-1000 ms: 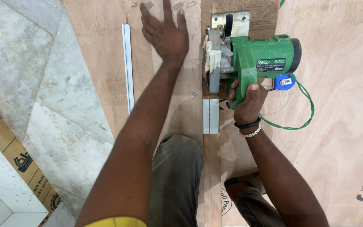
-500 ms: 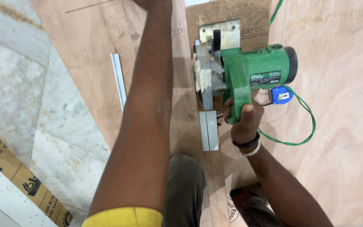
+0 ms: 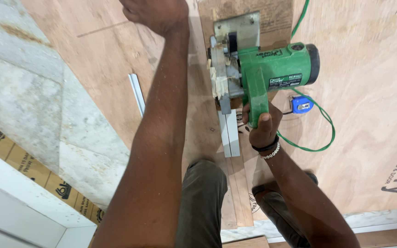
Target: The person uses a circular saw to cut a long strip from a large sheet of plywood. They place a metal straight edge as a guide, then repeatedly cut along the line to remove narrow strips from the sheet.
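My right hand grips the handle of a green circular saw that rests on a plywood sheet. The saw's metal base plate sits on a narrow plywood strip beside a grey metal guide. My left hand reaches far forward over the plywood at the top edge of the view, fingers curled; whether it holds anything is hidden. My left arm crosses the middle of the view.
A green cord loops from the saw past a blue tape measure. A second metal strip lies on the plywood to the left. Grey stone floor and a cardboard strip lie at left. My knees are below.
The saw has moved forward along the strip. My left hand has moved further ahead, from flat on the plywood to the top edge of the view.
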